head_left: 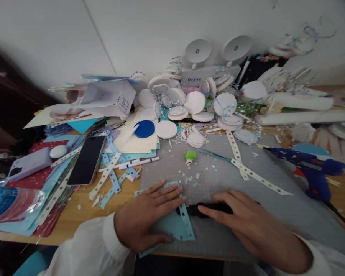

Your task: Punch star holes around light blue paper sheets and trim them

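Observation:
My left hand [151,214] lies palm down with fingers spread on a light blue paper sheet [172,228] at the near edge of the grey cutting mat [207,241]. A row of punched holes runs along the sheet's right edge. My right hand [241,222] is wrapped round a black tool [199,210], whose front end reaches the punched edge of the sheet. Part of the tool is hidden under the fingers. Small paper bits [189,178] are scattered on the mat beyond my hands.
A blue glue gun [310,165] lies at the right. Teal tweezers [215,154] and cream punched strips [261,178] rest on the mat. At the left are a phone [86,160], markers [139,162] and papers. White paper discs [194,102] crowd the back.

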`<state>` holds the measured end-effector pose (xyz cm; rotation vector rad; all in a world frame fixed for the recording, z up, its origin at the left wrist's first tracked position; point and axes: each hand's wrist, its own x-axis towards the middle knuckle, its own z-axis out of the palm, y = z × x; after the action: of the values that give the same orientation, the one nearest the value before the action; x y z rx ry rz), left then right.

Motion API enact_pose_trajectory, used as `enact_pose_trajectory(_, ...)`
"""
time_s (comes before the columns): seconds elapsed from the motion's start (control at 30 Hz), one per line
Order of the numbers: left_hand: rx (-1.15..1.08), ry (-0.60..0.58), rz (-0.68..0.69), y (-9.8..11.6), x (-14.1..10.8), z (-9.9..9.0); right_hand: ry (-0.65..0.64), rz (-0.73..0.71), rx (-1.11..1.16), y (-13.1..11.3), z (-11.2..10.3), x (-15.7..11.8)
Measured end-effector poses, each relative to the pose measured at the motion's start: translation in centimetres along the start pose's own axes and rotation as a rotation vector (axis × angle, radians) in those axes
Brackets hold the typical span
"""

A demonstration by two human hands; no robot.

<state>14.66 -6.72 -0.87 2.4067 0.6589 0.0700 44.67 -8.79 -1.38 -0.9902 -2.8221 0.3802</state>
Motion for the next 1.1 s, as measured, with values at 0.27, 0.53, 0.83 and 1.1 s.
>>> enact_pose_trajectory(0.27,-0.032,-0.017,0.078,0.5,0.0,0.2,-0.059,0.009,0.042,0.3,-0.3,-2.2)
enact_pose_trajectory(0.53,-0.036,0.031,0.063,0.5,0.0,0.3,0.034,0.021,-0.006,-0.1,-0.1,-0.1)
enact_pose_trajectory(0.83,0.006,0.048,-0.037,0.3,0.0,0.5,0.074,0.073,-0.056,1.3,0.3,-0.8)
enact_pose_trajectory(1.1,0.026,0.096,-0.009,1.8,-0.2,0.3,0.067,0.072,-0.069,2.1,-0.1,-1.7)
